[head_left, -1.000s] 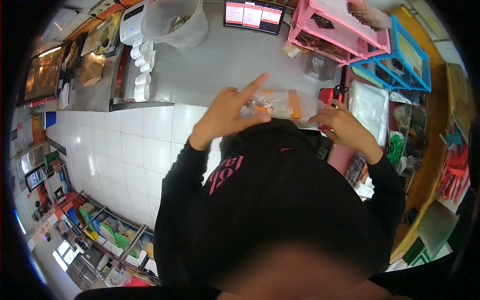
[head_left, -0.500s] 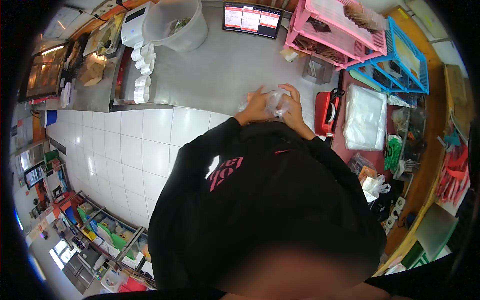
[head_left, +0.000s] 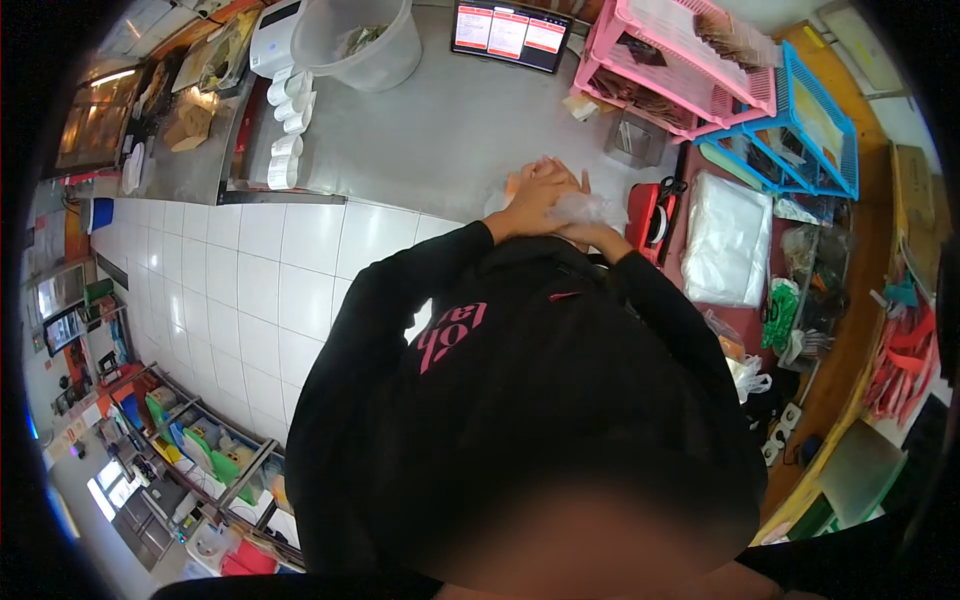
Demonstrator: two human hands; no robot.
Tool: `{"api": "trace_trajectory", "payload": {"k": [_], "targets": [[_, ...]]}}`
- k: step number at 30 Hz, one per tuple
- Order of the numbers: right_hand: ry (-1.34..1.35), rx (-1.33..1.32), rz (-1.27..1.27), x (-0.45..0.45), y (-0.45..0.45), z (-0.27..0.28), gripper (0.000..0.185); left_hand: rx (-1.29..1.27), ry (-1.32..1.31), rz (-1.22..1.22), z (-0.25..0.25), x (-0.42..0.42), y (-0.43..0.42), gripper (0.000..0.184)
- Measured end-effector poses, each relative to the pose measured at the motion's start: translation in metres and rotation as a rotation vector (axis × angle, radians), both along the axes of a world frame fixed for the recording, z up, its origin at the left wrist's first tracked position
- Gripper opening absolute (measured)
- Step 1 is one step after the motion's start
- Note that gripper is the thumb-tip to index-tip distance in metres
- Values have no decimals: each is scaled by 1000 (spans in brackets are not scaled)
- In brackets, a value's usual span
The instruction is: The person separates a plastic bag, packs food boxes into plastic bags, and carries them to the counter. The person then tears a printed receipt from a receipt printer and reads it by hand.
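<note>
A crumpled clear plastic bag (head_left: 592, 209) is bunched between my hands at the near edge of the steel counter, close to my chest. My left hand (head_left: 532, 208) is closed on its left side, with the fingers pointing away from me. Plastic covers much of my right hand (head_left: 602, 238), which grips the bag from the right and below. The fingers of both hands overlap at the far side of the bag. A small orange patch shows beside my left fingers; I cannot make out what it is.
A red tape dispenser (head_left: 652, 222) and black scissors (head_left: 672, 188) lie to the right, beside a stack of clear bags (head_left: 728, 240). Farther back are a clear box (head_left: 635, 138), pink racks (head_left: 690, 75), a tablet (head_left: 508, 36), a plastic tub (head_left: 375, 60) and a printer (head_left: 275, 40) with curling receipts.
My hands have drawn together, with the left moving right across the bag. The plastic has shifted right and now covers more of my right hand. The view has tilted slightly.
</note>
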State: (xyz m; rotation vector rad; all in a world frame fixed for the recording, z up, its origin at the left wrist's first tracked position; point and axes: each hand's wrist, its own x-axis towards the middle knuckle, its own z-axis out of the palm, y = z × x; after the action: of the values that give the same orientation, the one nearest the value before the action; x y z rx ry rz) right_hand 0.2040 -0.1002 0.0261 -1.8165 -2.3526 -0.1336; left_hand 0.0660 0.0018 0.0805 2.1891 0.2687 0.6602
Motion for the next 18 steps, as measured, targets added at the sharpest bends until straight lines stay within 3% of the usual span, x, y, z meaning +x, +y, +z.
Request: {"api": "trace_trajectory", "payload": {"k": [2, 6, 8, 12, 14, 15, 18], "targets": [[-47, 39, 11, -7, 0, -11, 96, 347, 333, -69, 6, 4, 4, 50], [37, 8, -1, -9, -17, -12, 88, 406, 267, -167, 21, -3, 2, 52], [65, 7, -4, -11, -18, -12, 84, 614, 305, -110, 20, -2, 0, 56], [149, 6, -12, -14, -4, -15, 76, 663, 140, -38, 40, -2, -1, 57], [296, -35, -27, -12, 0, -6, 72, 345, 203, 23, 72, -15, 6, 53], [399, -72, -41, -6, 0, 6, 70, 302, 188, 108, 71, -24, 16, 53], [745, -220, -56, 16, -8, 85, 64, 39, -89, 481, 22, -65, 67, 52]]}}
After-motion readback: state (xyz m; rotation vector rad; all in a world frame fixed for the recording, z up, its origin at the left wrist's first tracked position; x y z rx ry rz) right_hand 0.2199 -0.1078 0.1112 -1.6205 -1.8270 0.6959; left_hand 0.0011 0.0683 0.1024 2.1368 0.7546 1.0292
